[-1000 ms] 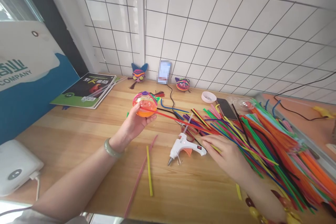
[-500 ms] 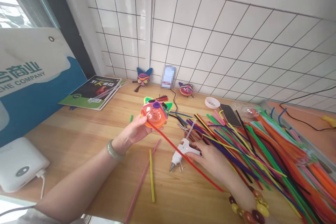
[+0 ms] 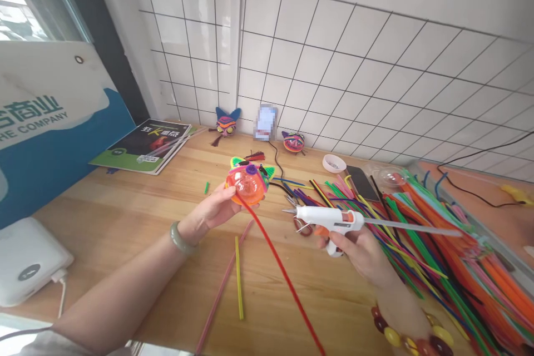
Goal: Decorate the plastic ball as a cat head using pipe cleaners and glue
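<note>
My left hand (image 3: pixel 217 202) is closed on a clear ball ornament (image 3: pixel 247 184) with an orange lower half, green-and-yellow ears and a purple knob. From under my left thumb a red pipe cleaner (image 3: pixel 281 264) trails down across the table to the bottom edge. In my right hand (image 3: pixel 357 247) is a white hot glue gun (image 3: pixel 329 218), gripped by its handle near the orange trigger. Its nozzle points left toward the ball, apart from it, and a long clear glue stick (image 3: pixel 411 226) sticks out of its back. Red-handled scissors (image 3: pixel 303 226) lie partly hidden behind the gun.
Many coloured pipe cleaners (image 3: pixel 442 245) spread over the right side. A yellow one (image 3: pixel 239 278) and a pink one (image 3: pixel 219 303) lie in front. Along the wall stand two decorated balls, a phone (image 3: pixel 266 122) and a small bowl (image 3: pixel 334 163). A white power bank (image 3: pixel 35 261) sits left.
My right hand has lifted the glue gun off the table and swung its nozzle from pointing down toward me to pointing left. The red pipe cleaner's free end now hangs lower and steeper.
</note>
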Demonstrator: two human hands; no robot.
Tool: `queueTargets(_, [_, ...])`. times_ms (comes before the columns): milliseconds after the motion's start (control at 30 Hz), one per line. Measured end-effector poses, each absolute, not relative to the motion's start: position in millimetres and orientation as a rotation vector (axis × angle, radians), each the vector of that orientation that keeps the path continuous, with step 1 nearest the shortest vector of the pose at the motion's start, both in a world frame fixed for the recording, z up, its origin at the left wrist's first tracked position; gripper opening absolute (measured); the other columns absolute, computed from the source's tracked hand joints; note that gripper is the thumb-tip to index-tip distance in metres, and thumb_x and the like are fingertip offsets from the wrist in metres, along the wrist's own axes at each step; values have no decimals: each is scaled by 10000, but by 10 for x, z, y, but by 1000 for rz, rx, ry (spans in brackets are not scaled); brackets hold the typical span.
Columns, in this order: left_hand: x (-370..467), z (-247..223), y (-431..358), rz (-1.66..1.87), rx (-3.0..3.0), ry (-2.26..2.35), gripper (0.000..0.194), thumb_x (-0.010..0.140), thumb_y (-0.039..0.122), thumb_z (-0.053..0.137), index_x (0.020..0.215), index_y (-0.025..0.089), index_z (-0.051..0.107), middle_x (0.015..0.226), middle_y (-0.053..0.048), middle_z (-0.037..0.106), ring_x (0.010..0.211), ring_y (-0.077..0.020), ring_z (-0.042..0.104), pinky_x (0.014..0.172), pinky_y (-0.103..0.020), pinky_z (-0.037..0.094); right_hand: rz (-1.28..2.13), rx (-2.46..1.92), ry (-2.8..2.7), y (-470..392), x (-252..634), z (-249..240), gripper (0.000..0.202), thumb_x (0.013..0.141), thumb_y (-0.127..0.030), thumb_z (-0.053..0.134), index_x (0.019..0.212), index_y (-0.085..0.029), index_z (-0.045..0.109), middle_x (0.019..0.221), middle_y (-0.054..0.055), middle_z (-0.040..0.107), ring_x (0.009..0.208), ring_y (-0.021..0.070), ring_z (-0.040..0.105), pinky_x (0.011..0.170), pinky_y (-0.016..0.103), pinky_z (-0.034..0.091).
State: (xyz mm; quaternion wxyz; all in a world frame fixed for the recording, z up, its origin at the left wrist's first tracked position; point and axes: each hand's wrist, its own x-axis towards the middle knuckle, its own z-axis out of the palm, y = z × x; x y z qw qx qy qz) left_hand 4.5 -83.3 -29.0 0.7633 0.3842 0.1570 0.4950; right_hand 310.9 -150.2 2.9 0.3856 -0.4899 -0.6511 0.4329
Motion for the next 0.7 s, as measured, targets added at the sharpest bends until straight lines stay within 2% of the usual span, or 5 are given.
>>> queueTargets(133, [73, -289, -833, 1113, 806, 363, 471, 704, 403, 801, 1112, 199, 681, 1062, -105, 714, 967, -273, 679, 811, -378, 547, 1058, -1129, -1540, -1517, 2984, -8, 322, 844, -495, 645, 797, -177, 666, 594, 26, 652, 471, 146, 579, 460, 264, 465])
queueTargets(300, [135, -275, -850, 1187, 768, 408, 415, 752, 348, 764, 1125, 188, 678, 1087, -105, 711, 980, -247, 664, 821, -346, 539, 942, -1170, -1387, -1505, 2935, -80, 279, 807, -424, 720, 670, -189, 662, 594, 40, 650, 573, 178, 614, 546, 301, 519])
queueTargets(400, [176, -259, -875, 1219, 742, 450, 370, 754, 329, 759, 1089, 188, 691, 1091, -96, 711, 1004, -251, 655, 833, -343, 535, 1132, -973, -1362, -1485, 2872, -37, 241, 776, -453, 748, 785, -218, 698, 735, 49, 701, 681, 202, 668, 628, 337, 564])
queueTargets(533, [225, -212, -915, 1223, 781, 465, 369, 759, 346, 753, 1077, 167, 696, 1069, -112, 716, 993, -251, 654, 831, -335, 531, 1520, -829, -1428, -1453, 2725, 48, 438, 712, -501, 795, 1057, -247, 704, 998, 91, 728, 869, 250, 696, 803, 442, 565])
queueTargets(700, [266, -192, -917, 1249, 850, 516, 413, 731, 325, 776, 1096, 173, 659, 1084, -106, 700, 982, -249, 644, 833, -334, 511, 1875, -720, -1337, -1441, 2538, 72, 431, 707, -487, 811, 1012, -201, 706, 944, 93, 726, 789, 206, 685, 769, 398, 549])
